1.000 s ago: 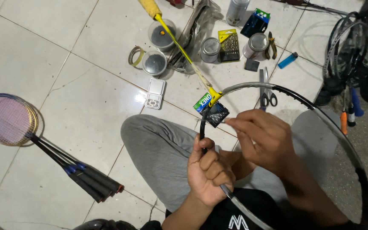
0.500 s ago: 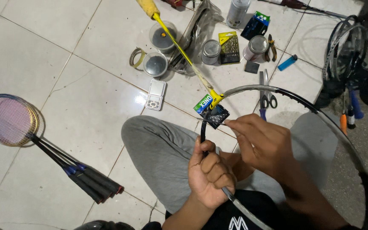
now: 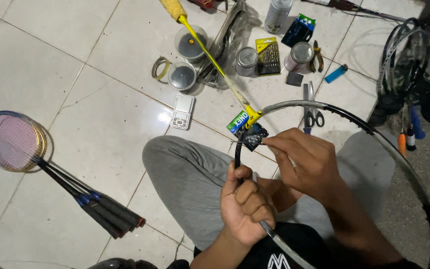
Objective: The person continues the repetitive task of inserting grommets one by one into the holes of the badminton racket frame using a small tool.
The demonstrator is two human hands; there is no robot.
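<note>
The person sits cross-legged on the tiled floor (image 3: 100, 114) with an unstrung racket frame (image 3: 374, 134) lying across the lap, its yellow shaft (image 3: 215, 60) pointing away. The left hand (image 3: 245, 204) is closed in a fist around the frame's near rim, while the right hand (image 3: 304, 162) pinches something small at the frame's throat, just beside the small black tag (image 3: 252, 138); what the fingertips hold is too small to tell. The pinch looks delicate, so a slip could likely drop the piece into the lap. Twisting the thin hoop against the fist could strain it. The scissors (image 3: 312, 107) lie near the knee, and a stack of strung rackets (image 3: 31, 154) rests well apart.
</note>
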